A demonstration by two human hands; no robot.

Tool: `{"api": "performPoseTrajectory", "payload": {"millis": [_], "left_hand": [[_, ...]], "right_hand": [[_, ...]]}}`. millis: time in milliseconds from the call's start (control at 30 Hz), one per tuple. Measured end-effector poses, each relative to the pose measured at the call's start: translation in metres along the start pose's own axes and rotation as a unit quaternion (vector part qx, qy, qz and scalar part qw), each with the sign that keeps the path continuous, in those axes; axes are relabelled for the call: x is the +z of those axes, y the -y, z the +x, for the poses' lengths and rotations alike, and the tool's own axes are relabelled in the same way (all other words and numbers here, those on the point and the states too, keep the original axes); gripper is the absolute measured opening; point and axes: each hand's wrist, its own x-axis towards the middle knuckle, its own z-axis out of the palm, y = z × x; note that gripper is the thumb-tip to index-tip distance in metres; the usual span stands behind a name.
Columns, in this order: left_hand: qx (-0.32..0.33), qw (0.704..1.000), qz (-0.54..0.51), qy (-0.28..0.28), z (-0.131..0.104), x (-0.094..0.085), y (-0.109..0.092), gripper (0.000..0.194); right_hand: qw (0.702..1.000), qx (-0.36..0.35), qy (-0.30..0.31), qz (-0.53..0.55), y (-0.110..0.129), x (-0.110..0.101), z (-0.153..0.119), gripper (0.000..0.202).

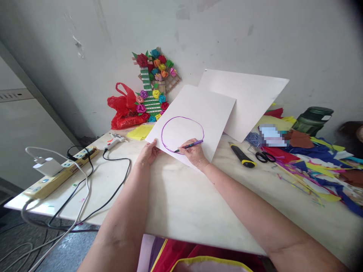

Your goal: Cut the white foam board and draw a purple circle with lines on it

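A white sheet of card [218, 113] is tilted up off the table, with a large purple circle outline drawn on it. My left hand [149, 153] grips its lower left corner, thumb on the front face and fingers behind. In my right hand [194, 153] is a purple marker [195, 143], held like a pen, its dark tip at the lower edge of the circle. Behind this sheet a second white board [249, 94] leans at an angle near the wall.
A power strip [48, 185] with cables and a glue gun [113, 141] lie at left. Paper flowers [153, 90] and a red plastic bag [127, 107] stand behind. To the right are a utility knife [242, 155], scissors [266, 156], a green bottle [312, 119] and coloured scraps [314, 162].
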Motion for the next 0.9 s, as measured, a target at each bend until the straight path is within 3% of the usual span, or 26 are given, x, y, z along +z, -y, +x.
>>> {"api": "performPoseTrajectory", "payload": {"millis": [533, 900], "left_hand": [[-0.004, 1.0, 0.008, -0.011, 0.0, -0.001, 0.0, 0.017], [-0.005, 1.0, 0.011, -0.012, -0.002, 0.001, -0.001, 0.02]], "right_hand": [[1.0, -0.007, 0.009, -0.003, -0.001, -0.004, 0.002, 0.014], [0.999, 0.036, 0.03, 0.006, -0.002, -0.011, 0.002, 0.015]]}}
